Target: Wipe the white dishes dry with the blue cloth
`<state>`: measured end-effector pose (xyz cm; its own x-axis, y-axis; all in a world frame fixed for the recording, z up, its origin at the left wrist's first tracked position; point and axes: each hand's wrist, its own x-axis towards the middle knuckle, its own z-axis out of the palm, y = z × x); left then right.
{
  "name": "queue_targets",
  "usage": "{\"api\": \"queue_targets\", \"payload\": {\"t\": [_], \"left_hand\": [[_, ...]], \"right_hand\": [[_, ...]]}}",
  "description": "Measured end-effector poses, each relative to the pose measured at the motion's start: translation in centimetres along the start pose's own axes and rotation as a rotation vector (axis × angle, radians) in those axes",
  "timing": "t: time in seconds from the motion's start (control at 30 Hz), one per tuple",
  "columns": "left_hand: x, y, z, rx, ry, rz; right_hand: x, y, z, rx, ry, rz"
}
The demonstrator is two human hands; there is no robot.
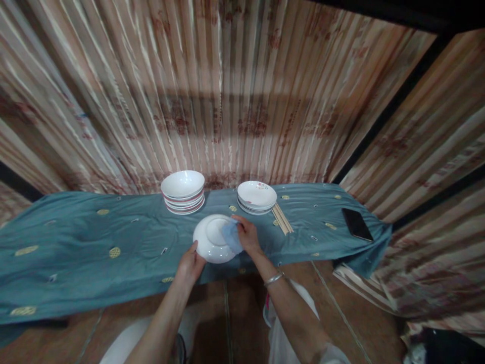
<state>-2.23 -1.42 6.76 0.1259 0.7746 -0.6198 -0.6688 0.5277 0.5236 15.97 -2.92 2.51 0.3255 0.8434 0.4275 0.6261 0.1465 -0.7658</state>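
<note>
A white plate (207, 241) is held bottom side up above the front of the cloth-covered table, its foot ring facing me. My left hand (191, 264) grips its lower left rim, thumb on the near face. With my right hand (246, 235) I press a light blue cloth (231, 236) against the plate's right side; the fingers are closed on the cloth. Behind the plate to the left stands a stack of white bowls (183, 191) with reddish bands. To the right is a stack of white plates (256, 195) with a floral print.
Several wooden chopsticks (282, 218) lie beside the right stack. A black phone (356, 224) rests near the right end of the table (83, 242), which has a green patterned cloth. A pleated curtain (220, 101) hangs behind, and dark posts (379, 121) frame the space.
</note>
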Motion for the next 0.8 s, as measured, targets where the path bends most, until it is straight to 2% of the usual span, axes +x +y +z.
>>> {"api": "queue_targets", "payload": {"t": [0.1, 0.17, 0.23, 0.33, 0.43, 0.6, 0.7, 0.8], "left_hand": [[-0.1, -0.1, 0.1, 0.014, 0.012, 0.005], [-0.1, -0.2, 0.2, 0.015, 0.015, 0.004], [0.0, -0.2, 0.2, 0.001, 0.005, -0.003], [0.3, -0.3, 0.1, -0.038, -0.035, -0.019], [0.5, -0.3, -0.2, -0.036, -0.049, -0.027], [0.7, -0.4, -0.2, -0.041, -0.055, -0.048], [0.9, -0.5, -0.3, -0.080, -0.102, -0.073], [1.4, -0.6, -0.8, -0.075, -0.091, -0.089]], "right_hand": [[0.7, -0.2, -0.6, 0.181, -0.020, 0.055], [0.4, -0.7, -0.1, 0.195, -0.053, 0.023], [-0.1, -1.4, 0.9, 0.092, -0.098, -0.060], [-0.8, -2.4, 2.1, -0.237, -0.105, -0.175], [-0.8, -2.7, 2.2, -0.446, -0.049, -0.177], [-1.0, -2.4, 1.8, -0.392, -0.064, -0.214], [-2.4, -3.0, 2.0, -0.344, -0.117, -0.276], [-4.1, -4.1, 2.4, -0.330, -0.170, -0.358]]}}
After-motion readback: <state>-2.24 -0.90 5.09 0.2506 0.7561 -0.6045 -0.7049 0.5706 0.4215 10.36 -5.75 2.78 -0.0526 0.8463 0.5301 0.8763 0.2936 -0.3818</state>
